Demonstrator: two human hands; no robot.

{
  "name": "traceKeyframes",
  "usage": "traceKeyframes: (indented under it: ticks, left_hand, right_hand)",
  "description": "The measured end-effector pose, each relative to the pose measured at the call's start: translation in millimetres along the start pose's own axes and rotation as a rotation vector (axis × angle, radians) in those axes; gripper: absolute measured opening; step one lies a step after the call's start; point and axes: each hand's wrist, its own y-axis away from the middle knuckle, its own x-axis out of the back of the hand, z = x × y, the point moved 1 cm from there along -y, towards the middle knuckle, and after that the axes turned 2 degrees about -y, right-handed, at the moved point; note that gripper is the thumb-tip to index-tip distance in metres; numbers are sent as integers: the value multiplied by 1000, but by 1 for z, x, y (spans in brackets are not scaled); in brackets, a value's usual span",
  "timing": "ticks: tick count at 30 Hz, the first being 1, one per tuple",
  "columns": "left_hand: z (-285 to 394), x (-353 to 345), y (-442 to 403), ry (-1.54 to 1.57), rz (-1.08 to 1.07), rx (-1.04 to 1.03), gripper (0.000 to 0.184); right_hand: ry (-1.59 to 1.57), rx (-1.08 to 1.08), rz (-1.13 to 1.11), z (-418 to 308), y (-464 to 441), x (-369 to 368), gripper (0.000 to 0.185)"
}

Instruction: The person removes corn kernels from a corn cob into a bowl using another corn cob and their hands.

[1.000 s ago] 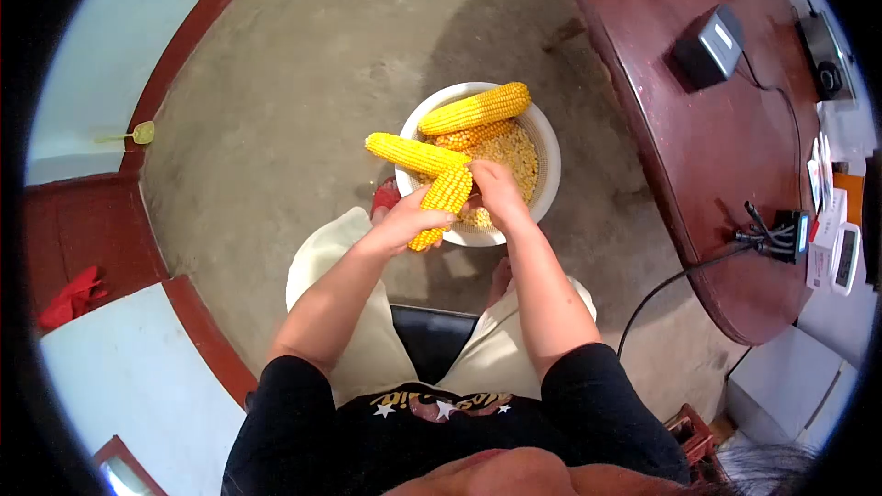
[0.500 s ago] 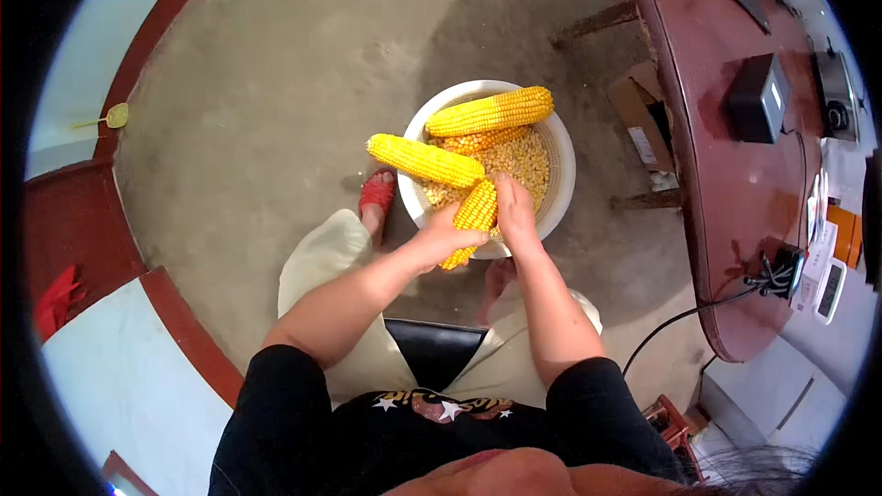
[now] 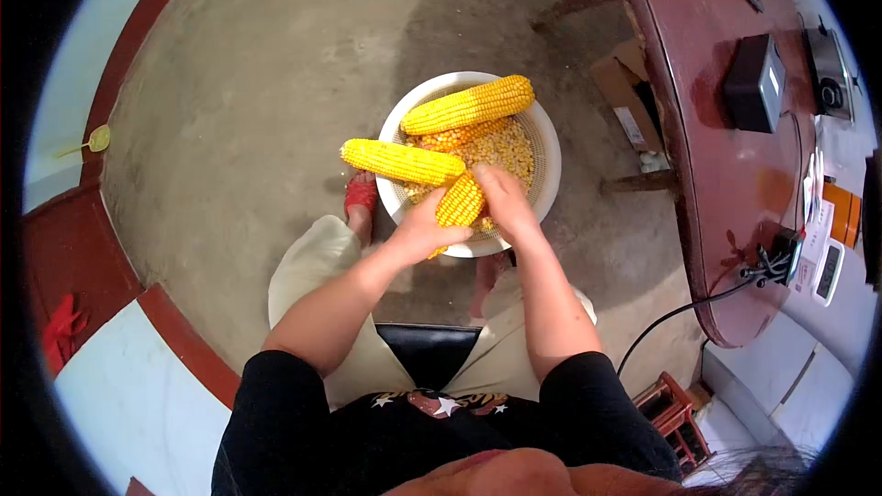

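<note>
The ear (image 3: 461, 202) of corn is held above the near part of the white basin (image 3: 550, 154), its upper end by a second ear (image 3: 402, 161). The left hand (image 3: 423, 228) is clamped around its lower part; the right hand (image 3: 506, 205) lies against its upper right side, fingers partly hidden, so whether it grips or only presses cannot be told.

Over the last second, the right hand has stayed at the ear's upper part and the second ear has kept its place across the left rim. Both hands are thus still busy with the same ear. The view has swung a little, taking in a carton (image 3: 629, 110) under the table.

A third ear (image 3: 469, 106) lies across the far side of the basin, over a darker ear (image 3: 450, 139) and loose kernels (image 3: 514, 154).

The basin stands on a bare grey floor (image 3: 248, 129), a red sandal (image 3: 361, 191) just to its left. At right is the reddish-brown table (image 3: 703, 202), bearing a black box (image 3: 755, 83); a red cloth (image 3: 62, 331) hangs at far left.
</note>
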Motion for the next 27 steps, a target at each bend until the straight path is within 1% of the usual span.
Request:
traceKeyframes:
  ticks: [1, 2, 4, 7, 9, 10, 12, 14, 15, 16, 18, 19, 20, 21, 22, 23, 24, 26, 27]
  left_hand:
    - [2, -1, 0, -1, -5, 1, 69]
    - [5, -1, 2, -18, -17, 18, 69]
    - [12, -3, 4, -37, -38, 37, 70]
    - [18, -6, 7, -32, -39, 14, 67]
    - [22, -7, 9, -120, 33, -41, 68]
    - [25, -8, 11, -129, 20, -35, 68]
    - [31, -11, 14, -520, 123, 10, 69]
    - [22, -13, 13, -536, 122, -19, 69]
    - [22, -13, 12, -539, 142, -42, 69]
    - [21, -13, 12, -543, 135, -43, 69]
    - [23, -11, 11, -558, 153, -63, 70]
    - [23, -9, 11, -562, 158, -67, 70]
    - [23, -5, 10, -552, 178, -121, 71]
    - [24, -3, 10, -540, 200, -174, 71]
    - [24, -2, 9, -539, 207, -175, 71]
    - [24, -1, 8, -548, 199, -156, 73]
    - [24, -1, 9, -558, 187, -137, 75]
    - [16, -1, 8, -557, 158, -130, 75]
    - [9, -2, 6, -557, 129, -126, 76]
  right_hand:
    - [325, 215, -2, 3, -1, 1, 37]
    - [323, 212, 3, 8, -2, 1, 37]
    - [288, 314, 113, 10, 0, -1, 37]
    - [290, 321, 153, 13, 1, -1, 37]
    - [285, 323, 180, 17, -2, -1, 37]
    - [233, 308, 190, 22, -5, -1, 34]
    - [167, 290, 226, 28, -6, -2, 31]
    - [-204, 100, 128, 28, -9, -4, 25]
    - [-299, 36, 100, 25, -9, -4, 20]
    - [-306, 36, 106, 21, -9, -2, 20]
    - [-620, -241, -16, 16, -10, -1, 24]
    - [-637, -311, 6, 13, -9, 1, 35]
    - [-635, -306, 0, 9, -8, 5, 35]
    - [-500, -270, -39, -1, -3, 9, 37]
    - [-364, -234, -77, -7, 0, 10, 40]
    - [-245, -167, -47, -9, 2, 8, 43]
    - [-243, -169, -47, -3, 1, 6, 43]
    - [328, 336, 8, 8, -3, 3, 48]
    - [325, 334, 50, 5, 0, 1, 45]
